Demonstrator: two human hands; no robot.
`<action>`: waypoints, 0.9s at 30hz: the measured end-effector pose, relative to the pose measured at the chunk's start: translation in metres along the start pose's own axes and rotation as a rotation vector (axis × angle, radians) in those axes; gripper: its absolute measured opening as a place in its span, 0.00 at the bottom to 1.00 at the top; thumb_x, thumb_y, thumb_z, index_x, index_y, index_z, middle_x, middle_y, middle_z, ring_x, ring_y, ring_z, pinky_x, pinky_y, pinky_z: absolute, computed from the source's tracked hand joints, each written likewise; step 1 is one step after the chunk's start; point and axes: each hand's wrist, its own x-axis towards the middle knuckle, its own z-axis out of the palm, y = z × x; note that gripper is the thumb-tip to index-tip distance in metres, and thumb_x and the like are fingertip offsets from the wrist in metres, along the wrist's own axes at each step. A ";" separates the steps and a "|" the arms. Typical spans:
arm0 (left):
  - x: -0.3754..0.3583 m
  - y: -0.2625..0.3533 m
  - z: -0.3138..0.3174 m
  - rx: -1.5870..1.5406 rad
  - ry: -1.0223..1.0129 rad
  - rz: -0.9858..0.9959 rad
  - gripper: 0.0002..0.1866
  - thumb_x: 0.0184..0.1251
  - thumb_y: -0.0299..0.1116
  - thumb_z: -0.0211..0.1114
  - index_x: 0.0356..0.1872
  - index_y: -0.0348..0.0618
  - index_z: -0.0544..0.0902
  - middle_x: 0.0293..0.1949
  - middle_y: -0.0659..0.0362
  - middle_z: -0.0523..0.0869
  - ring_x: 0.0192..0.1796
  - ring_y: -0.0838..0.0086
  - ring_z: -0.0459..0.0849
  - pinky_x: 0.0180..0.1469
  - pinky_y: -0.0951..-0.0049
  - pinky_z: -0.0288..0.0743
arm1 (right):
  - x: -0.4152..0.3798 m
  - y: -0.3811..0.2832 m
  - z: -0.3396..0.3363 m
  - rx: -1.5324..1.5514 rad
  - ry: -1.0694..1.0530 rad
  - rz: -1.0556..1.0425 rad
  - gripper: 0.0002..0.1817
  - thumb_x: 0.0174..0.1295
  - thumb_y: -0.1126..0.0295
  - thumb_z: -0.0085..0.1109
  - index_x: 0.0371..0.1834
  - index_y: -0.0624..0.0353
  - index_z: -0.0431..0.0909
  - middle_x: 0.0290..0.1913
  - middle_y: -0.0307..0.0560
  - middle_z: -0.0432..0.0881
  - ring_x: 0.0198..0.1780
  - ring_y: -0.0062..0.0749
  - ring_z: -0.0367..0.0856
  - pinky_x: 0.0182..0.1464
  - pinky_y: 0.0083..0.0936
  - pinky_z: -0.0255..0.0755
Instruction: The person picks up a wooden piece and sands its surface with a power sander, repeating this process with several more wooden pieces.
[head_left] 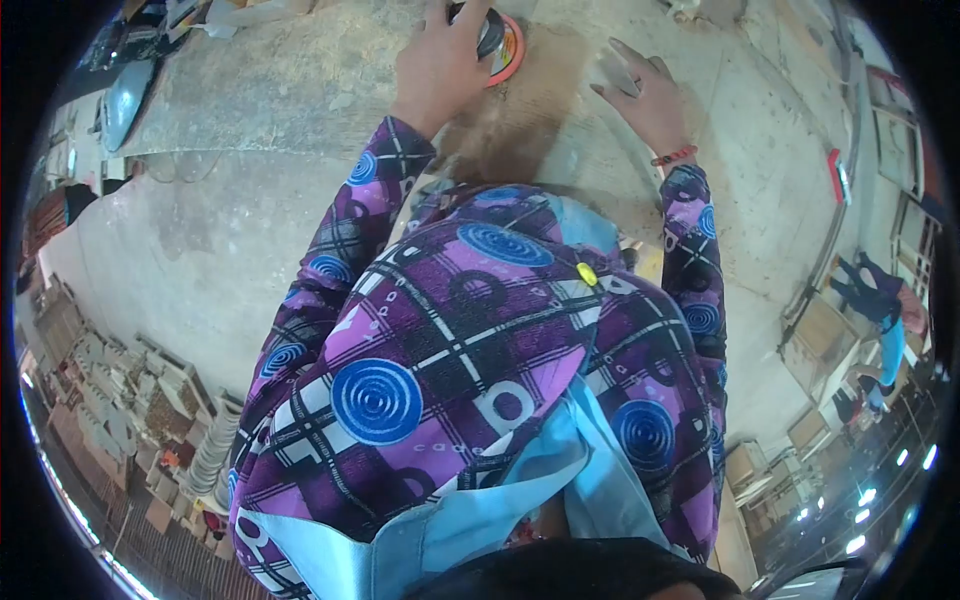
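My left hand (pixel 445 65) is closed around a round black thing with a label and an orange-red rim (pixel 511 52), at the top of the view. The hand covers much of it, and I cannot tell its exact kind. It is over a worn, stained work surface (pixel 290 95). To the right, my right hand (pixel 650 100) is held with thumb and fingers apart over the same surface. A red bracelet circles that wrist.
A teal, pointed-ended object (pixel 127 105) lies at the far left edge. On the right is a small red-and-white object (pixel 838 177). Stacked boards and pieces (pixel 130 420) fill the lower left. Another person (pixel 885 310) is at the far right, near wooden boxes.
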 end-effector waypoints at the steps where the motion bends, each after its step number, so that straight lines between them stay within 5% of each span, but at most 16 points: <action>1: 0.000 -0.001 0.003 0.003 0.004 -0.004 0.30 0.57 0.32 0.68 0.65 0.51 0.75 0.55 0.46 0.80 0.52 0.45 0.83 0.50 0.51 0.80 | 0.002 -0.004 -0.019 0.064 -0.031 0.022 0.37 0.53 0.55 0.75 0.70 0.40 0.76 0.49 0.49 0.77 0.49 0.45 0.80 0.52 0.37 0.79; 4: -0.002 -0.009 0.014 0.009 0.009 0.002 0.30 0.59 0.35 0.70 0.66 0.57 0.75 0.56 0.49 0.80 0.53 0.47 0.84 0.50 0.52 0.81 | 0.005 0.004 -0.057 0.438 -0.012 0.032 0.36 0.53 0.58 0.77 0.68 0.43 0.78 0.47 0.46 0.78 0.46 0.34 0.81 0.50 0.31 0.79; 7: 0.004 -0.005 0.013 0.024 -0.036 -0.019 0.30 0.61 0.36 0.70 0.66 0.60 0.74 0.58 0.51 0.80 0.54 0.48 0.84 0.51 0.52 0.81 | 0.008 0.002 -0.090 0.479 0.109 -0.026 0.33 0.55 0.63 0.77 0.66 0.50 0.77 0.50 0.44 0.78 0.42 0.26 0.82 0.46 0.25 0.79; 10: 0.005 0.006 0.015 0.032 -0.032 0.001 0.31 0.60 0.35 0.70 0.66 0.60 0.74 0.59 0.51 0.80 0.55 0.48 0.83 0.51 0.53 0.81 | 0.005 0.014 -0.117 0.757 0.141 0.030 0.32 0.62 0.76 0.69 0.71 0.56 0.69 0.55 0.48 0.81 0.51 0.28 0.85 0.54 0.23 0.78; 13: 0.005 0.010 0.012 0.009 -0.037 0.012 0.32 0.57 0.33 0.71 0.66 0.59 0.75 0.59 0.51 0.79 0.56 0.47 0.82 0.52 0.52 0.81 | 0.004 0.020 -0.139 0.817 0.249 0.000 0.30 0.62 0.78 0.68 0.69 0.58 0.70 0.58 0.51 0.82 0.52 0.28 0.86 0.55 0.24 0.79; 16: 0.007 0.016 0.008 0.018 -0.030 0.015 0.33 0.56 0.32 0.72 0.66 0.59 0.75 0.58 0.50 0.79 0.56 0.48 0.82 0.53 0.53 0.81 | 0.000 0.027 -0.160 0.746 0.357 0.073 0.30 0.61 0.77 0.70 0.67 0.59 0.71 0.57 0.50 0.83 0.52 0.27 0.86 0.56 0.23 0.78; 17: 0.007 0.018 0.007 0.018 -0.044 0.007 0.33 0.56 0.32 0.72 0.66 0.59 0.75 0.59 0.50 0.79 0.57 0.48 0.82 0.53 0.54 0.81 | 0.000 0.027 -0.163 0.756 0.458 0.071 0.27 0.52 0.65 0.82 0.52 0.58 0.79 0.44 0.38 0.83 0.43 0.22 0.82 0.47 0.23 0.76; 21: 0.008 0.030 0.008 0.022 -0.052 0.014 0.33 0.56 0.31 0.72 0.66 0.59 0.75 0.59 0.52 0.79 0.57 0.50 0.82 0.53 0.54 0.81 | -0.009 0.046 -0.174 0.448 0.705 0.034 0.24 0.50 0.60 0.83 0.44 0.59 0.82 0.42 0.38 0.83 0.43 0.24 0.78 0.48 0.23 0.73; 27: 0.001 0.031 0.019 0.073 -0.035 0.021 0.34 0.56 0.31 0.72 0.67 0.59 0.74 0.61 0.52 0.78 0.56 0.49 0.83 0.51 0.54 0.82 | -0.025 0.065 -0.170 0.445 0.724 0.090 0.24 0.51 0.56 0.82 0.42 0.60 0.82 0.39 0.42 0.83 0.42 0.28 0.79 0.49 0.25 0.73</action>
